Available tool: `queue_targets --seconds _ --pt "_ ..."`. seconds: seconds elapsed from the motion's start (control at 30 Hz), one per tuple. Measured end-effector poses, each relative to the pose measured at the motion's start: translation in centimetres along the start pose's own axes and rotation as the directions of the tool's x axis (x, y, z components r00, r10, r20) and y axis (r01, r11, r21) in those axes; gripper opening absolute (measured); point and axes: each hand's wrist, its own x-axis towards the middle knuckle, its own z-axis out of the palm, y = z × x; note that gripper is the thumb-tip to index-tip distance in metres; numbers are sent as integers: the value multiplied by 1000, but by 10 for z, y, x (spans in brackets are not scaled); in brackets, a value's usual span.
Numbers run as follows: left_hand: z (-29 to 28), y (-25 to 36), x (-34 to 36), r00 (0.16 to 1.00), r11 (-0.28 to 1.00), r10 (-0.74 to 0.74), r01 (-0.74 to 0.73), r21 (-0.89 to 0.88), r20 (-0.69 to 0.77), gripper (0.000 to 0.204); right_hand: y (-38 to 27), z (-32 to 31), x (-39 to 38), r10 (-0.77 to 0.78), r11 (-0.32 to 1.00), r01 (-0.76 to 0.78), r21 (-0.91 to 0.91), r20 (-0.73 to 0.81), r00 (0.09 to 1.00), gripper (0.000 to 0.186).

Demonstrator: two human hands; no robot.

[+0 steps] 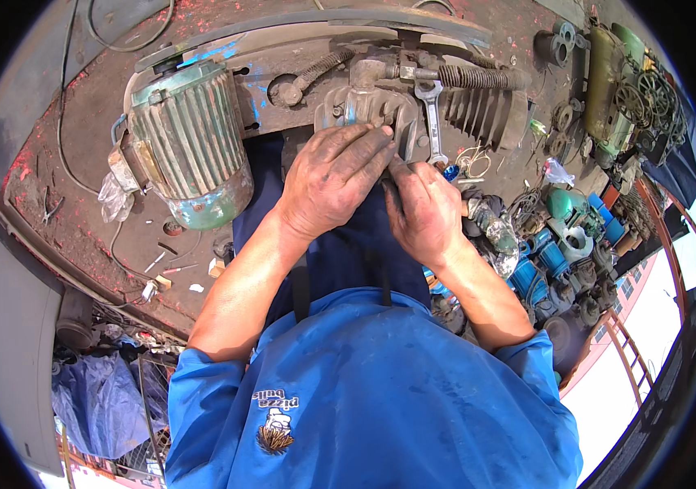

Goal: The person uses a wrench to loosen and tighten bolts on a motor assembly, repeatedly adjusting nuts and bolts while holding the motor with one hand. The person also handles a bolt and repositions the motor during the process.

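Left fingers and right fingers crowd a finned block beside a wrench.

It was a machine-repair workshop: a worn green ribbed-metal motor stood upper left, a grey finned metal cylinder head and a silver steel wrench upper centre, and heaped blue and green machine parts at right.

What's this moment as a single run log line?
left hand: over finned block | right hand: close beside left | grip: cannot tell | wrench: right of block | motor: left of block
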Motion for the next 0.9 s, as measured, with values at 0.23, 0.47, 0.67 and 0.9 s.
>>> queue_targets --seconds 0.23,0.47,0.67,0.9 --pt "12 6 1 996 998 -56 56 -7 -68 33 14 -31 11 -111 991 119 -65 118 987 44" --pt "35 16 22 915 950 -311 307 -54 -256 24 40 -78 74 -192 981 193 -7 76 978 25" --pt "32 19 45 748 790 -613 592 -161 -256 27 45 -46 108 -201 978 206 41 -89 975 20" --pt "29 19 48 482 532 -846 728 -433 -230 22 24 -25 137 -283 956 291 -27 156 946 8"
